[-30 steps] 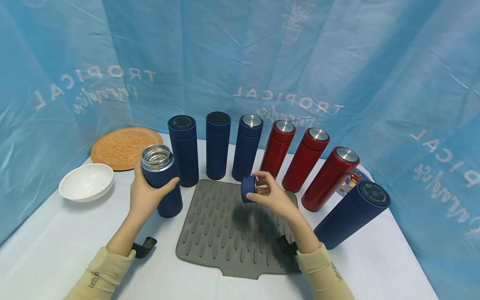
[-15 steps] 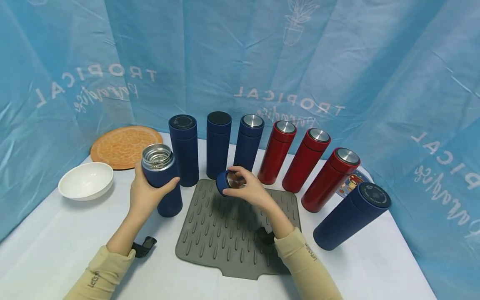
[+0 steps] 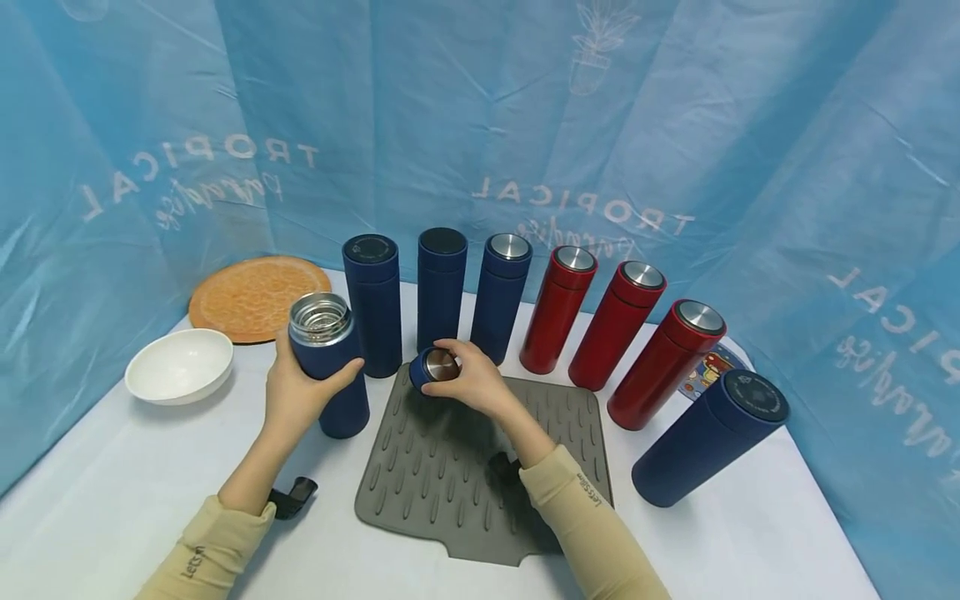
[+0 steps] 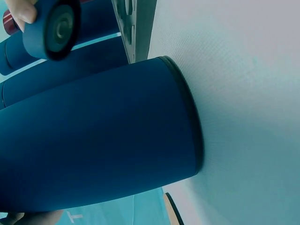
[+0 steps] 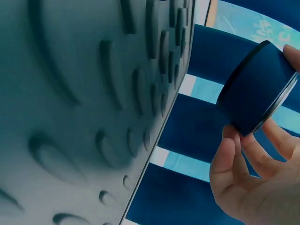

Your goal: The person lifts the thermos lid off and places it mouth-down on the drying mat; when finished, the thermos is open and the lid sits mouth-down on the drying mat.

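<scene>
My left hand (image 3: 302,387) grips an uncapped blue thermos (image 3: 347,408) around its upper body. The thermos stands upright on the white table, left of the mat, its steel mouth showing. In the left wrist view the blue thermos body (image 4: 103,136) fills the middle. My right hand (image 3: 476,382) pinches a blue cap (image 3: 422,371) by its sides, its steel top facing up and toward me. The cap hangs above the grey ridged mat (image 3: 420,483), apart from the thermos. In the right wrist view, fingers and thumb hold the cap (image 5: 255,89); its underside shows in the left wrist view.
Behind the mat stand several blue thermoses (image 3: 442,292) and red thermoses (image 3: 558,308). Another blue thermos (image 3: 697,446) is at the right. A white bowl (image 3: 180,367) and an orange round board (image 3: 258,296) lie left. A patterned coaster (image 3: 708,371) shows partly behind a red thermos.
My right hand has carried the cap leftward across the mat toward the open thermos, turning the steel top upward. My left hand keeps its grip, and the thermos stays in place.
</scene>
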A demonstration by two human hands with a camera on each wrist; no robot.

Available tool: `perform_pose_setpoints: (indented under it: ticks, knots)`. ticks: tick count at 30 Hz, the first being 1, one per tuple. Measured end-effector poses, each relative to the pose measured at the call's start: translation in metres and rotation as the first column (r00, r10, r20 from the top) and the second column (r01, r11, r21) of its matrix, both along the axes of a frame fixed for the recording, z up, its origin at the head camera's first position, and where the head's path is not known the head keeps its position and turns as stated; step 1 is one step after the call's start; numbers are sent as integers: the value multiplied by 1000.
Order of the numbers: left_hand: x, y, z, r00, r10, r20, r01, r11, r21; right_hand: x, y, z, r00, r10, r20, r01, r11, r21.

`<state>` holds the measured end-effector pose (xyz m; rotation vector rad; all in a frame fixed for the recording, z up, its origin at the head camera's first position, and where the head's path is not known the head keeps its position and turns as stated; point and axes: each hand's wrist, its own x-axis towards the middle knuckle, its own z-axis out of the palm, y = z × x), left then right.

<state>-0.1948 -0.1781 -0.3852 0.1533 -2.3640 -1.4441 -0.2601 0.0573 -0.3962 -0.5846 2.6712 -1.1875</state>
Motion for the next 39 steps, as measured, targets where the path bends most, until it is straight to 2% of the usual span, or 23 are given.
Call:
perform_pose_setpoints:
  ticks: [7, 15, 21, 30, 35, 39]
  knots:
    - [0, 1, -3, 1000, -2, -14, 2, 1000, -3, -2, -11, -4, 993, 45, -113, -21, 979, 203]
    - [0, 0, -2, 1000, 7, -6, -7, 1000, -5, -5, -23, -9, 989, 94, -112, -48, 933, 355]
    - [1, 0, 0, 1000, -1, 0, 1, 1000, 0, -5, -30, -11, 984, 117, -138, -48, 905, 423]
    - [2, 1, 0, 1000, -1, -5, 1, 1000, 4, -2, -34, -15, 985, 119, -127, -43, 875, 482]
    - [0, 1, -2, 1000, 1, -15, -1, 1000, 2, -2, -35, -15, 984, 112, -141, -28, 871, 491]
    - [-1, 1, -3, 1000, 0, -28, 0, 1000, -4, -3, -34, -16, 985, 107, -133, -31, 879, 477]
